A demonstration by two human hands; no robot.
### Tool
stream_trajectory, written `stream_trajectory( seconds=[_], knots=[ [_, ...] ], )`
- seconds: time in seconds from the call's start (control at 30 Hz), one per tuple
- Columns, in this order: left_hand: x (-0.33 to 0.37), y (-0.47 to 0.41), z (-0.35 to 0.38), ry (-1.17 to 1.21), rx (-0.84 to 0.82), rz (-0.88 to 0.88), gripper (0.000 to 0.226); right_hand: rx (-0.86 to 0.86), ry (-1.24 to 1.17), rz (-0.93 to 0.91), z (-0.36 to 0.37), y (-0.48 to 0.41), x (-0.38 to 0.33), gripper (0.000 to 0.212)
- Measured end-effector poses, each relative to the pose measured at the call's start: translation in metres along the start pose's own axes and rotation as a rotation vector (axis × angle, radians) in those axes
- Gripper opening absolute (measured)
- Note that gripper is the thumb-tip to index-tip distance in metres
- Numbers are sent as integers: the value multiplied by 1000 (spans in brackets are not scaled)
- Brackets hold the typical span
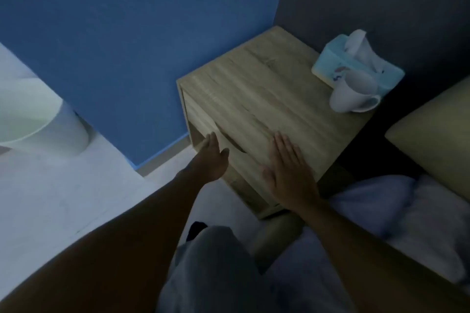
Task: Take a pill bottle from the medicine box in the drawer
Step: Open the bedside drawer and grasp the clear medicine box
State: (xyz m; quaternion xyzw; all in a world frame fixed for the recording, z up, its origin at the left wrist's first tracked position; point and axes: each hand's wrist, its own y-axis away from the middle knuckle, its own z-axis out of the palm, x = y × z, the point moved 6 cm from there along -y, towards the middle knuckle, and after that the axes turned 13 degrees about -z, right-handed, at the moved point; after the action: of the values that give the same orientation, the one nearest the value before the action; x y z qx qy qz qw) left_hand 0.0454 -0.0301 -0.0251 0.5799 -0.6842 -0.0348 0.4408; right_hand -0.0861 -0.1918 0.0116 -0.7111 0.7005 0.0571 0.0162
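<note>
A light wooden nightstand stands in the corner of a dim room. Its drawer front faces left and down and is closed, with a dark curved handle cutout at its top edge. My left hand reaches toward that cutout with the fingers straight and apart, palm up, holding nothing. My right hand lies flat, palm down, on the near edge of the nightstand top. No medicine box or pill bottle shows.
A light blue tissue box and a white mug sit at the far right of the nightstand top. A bed with a pillow and bedding lies to the right. A white round object stands on the floor at left.
</note>
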Motion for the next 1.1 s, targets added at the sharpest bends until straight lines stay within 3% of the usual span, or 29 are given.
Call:
stream_trajectory(
  seconds=[0.13,0.3,0.4,0.8,1.1],
  knots=[
    [6,-16,9,213,47,-12,81,53,65,3,3,-4,3,74],
    [17,-30,19,534,192,84,67,104,76,-12,11,-9,7,76],
    [19,-31,31,641,167,111,74,101,102,-12,13,-9,9,76],
    [8,-14,29,667,130,130,78,53,27,-4,12,-8,10,76],
    [-42,6,20,685,-13,-21,79,48,-5,-4,9,-9,9,78]
  ],
)
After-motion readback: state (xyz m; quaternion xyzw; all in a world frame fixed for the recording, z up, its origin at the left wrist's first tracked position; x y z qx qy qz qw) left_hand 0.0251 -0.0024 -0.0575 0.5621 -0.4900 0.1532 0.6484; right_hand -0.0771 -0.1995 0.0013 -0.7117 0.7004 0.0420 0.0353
